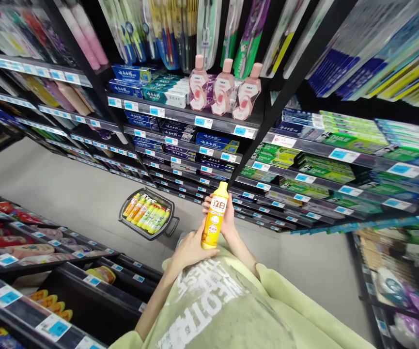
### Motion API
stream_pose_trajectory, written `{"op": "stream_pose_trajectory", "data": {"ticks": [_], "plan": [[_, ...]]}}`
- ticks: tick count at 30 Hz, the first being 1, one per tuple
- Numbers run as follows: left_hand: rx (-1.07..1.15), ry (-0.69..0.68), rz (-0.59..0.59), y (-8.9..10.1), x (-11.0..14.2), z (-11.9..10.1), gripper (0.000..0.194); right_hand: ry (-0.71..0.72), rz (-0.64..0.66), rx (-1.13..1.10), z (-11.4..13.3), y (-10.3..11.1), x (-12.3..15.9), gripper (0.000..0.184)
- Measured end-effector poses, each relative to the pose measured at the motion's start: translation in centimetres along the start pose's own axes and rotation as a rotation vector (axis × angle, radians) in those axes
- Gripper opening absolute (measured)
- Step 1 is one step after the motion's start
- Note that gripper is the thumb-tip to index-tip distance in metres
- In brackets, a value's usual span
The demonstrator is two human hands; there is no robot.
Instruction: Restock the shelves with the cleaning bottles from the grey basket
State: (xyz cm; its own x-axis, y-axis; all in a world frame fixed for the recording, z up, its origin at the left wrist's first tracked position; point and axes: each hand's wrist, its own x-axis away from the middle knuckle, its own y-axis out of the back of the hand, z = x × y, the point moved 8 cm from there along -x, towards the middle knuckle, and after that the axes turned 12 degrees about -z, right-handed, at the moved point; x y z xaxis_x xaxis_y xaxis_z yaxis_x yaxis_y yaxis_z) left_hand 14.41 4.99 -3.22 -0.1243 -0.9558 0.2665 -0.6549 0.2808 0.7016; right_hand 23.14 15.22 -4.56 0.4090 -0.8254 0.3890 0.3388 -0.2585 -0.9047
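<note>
A yellow bottle (214, 218) with a yellow cap and red lettering is held upright in front of my body, label facing me. My left hand (193, 245) is closed round its lower part, thumb across the base. Behind the bottle's upper part, my right hand (227, 215) wraps it from the right side, and some of its fingers are hidden. Down on the floor to the left stands a dark shopping basket (175, 224). Several yellow and green bottles (146, 213) lie side by side in it.
Ahead, a tall dark shelf rack (191, 116) carries toothpaste boxes, toothbrushes and pink bottles (224, 92). Green toothpaste boxes (350, 138) fill the shelves at right. A low shelf (67, 295) with price tags borders the left side, near my left arm. Grey floor (85, 189) runs between the racks.
</note>
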Motion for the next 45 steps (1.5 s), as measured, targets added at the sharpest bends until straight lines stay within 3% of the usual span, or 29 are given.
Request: {"op": "stream_pose_trajectory", "data": {"ticks": [8,17,45], "plan": [[0.021,-0.012,0.009,0.12,0.21,-0.38,0.114,-0.013,0.008,-0.014,-0.12,0.32,-0.09,0.044],[0.034,-0.023,0.013,0.70,0.29,-0.54,0.114,-0.019,0.024,0.000,-0.30,-0.01,-0.31,0.052],[0.049,-0.033,0.016,0.09,0.01,0.21,0.115,-0.033,0.098,-0.068,-0.39,-0.02,-0.43,0.046]]}}
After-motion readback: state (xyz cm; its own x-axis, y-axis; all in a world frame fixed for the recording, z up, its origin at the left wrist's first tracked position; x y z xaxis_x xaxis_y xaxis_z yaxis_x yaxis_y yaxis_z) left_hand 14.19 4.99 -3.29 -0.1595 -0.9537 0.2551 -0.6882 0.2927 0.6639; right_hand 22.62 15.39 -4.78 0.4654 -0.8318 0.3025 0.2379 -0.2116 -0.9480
